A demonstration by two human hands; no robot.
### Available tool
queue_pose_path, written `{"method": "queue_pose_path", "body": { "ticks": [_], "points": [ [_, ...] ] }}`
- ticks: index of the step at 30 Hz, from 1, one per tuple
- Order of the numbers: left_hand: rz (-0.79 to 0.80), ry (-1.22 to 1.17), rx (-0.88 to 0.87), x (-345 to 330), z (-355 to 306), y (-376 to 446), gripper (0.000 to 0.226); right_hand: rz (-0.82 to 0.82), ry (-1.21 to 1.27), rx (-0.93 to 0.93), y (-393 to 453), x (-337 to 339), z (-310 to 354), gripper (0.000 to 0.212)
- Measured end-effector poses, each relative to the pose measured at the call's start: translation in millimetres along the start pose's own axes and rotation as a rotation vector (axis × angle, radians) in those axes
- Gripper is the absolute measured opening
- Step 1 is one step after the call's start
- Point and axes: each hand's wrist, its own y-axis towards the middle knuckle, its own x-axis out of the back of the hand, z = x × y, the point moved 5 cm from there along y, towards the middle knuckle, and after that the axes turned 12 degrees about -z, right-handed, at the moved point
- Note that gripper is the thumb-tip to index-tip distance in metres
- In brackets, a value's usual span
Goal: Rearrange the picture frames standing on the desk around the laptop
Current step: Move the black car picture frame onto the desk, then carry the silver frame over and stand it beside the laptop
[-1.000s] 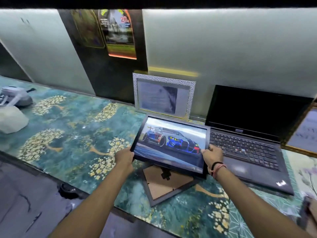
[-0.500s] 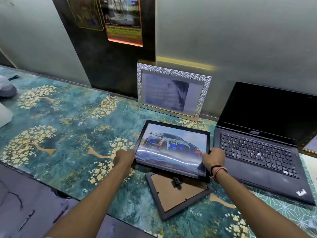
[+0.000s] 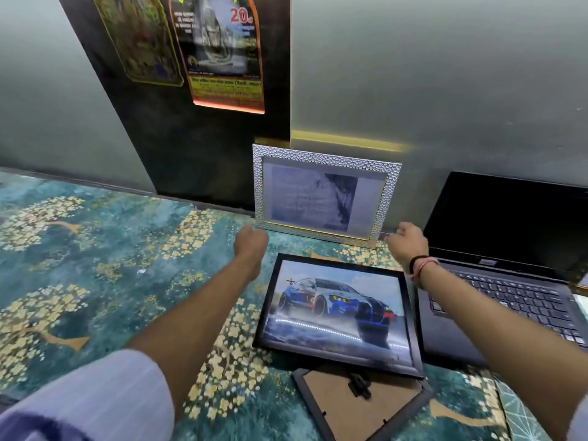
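A grey wall with posters backs the teal floral tabletop. Laptop at 3 o'clock. Silver frame leans at 12; car frame lies centre. Left hand and right hand hold nothing; finger spread unclear.

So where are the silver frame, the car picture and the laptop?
silver frame (image 3: 324,198), head view, on its picture.
car picture (image 3: 337,310), head view, on the car.
laptop (image 3: 506,297), head view, on its keyboard.

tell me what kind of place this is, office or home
Probably a home desk or small office nook: an open laptop against the wall, framed pictures like the silver frame, and religious-looking posters above.
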Motion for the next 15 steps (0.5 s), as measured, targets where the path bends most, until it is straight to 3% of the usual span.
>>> {"method": "queue_pose_path", "body": {
  "ticks": [3,6,11,15],
  "points": [
    [0.097,-0.171,-0.070,-15.9,-37.7,12.1,0.070,0.037,0.109,-0.060,28.5,-7.6,18.6,0.059],
    [0.159,-0.236,-0.087,-31.0,-55.3,25.6,0.081,0.066,0.227,-0.076,42.8,-15.9,32.5,0.068],
    [0.285,-0.234,-0.069,-56.3,-54.8,46.4,0.089,0.038,0.453,-0.109,51.8,-26.6,46.0,0.039],
    [0.279,-0.318,-0.034,-58.9,-31.4,42.7,0.047,0.008,0.658,-0.213,52.6,-35.8,40.1,0.027]
  ]
}}
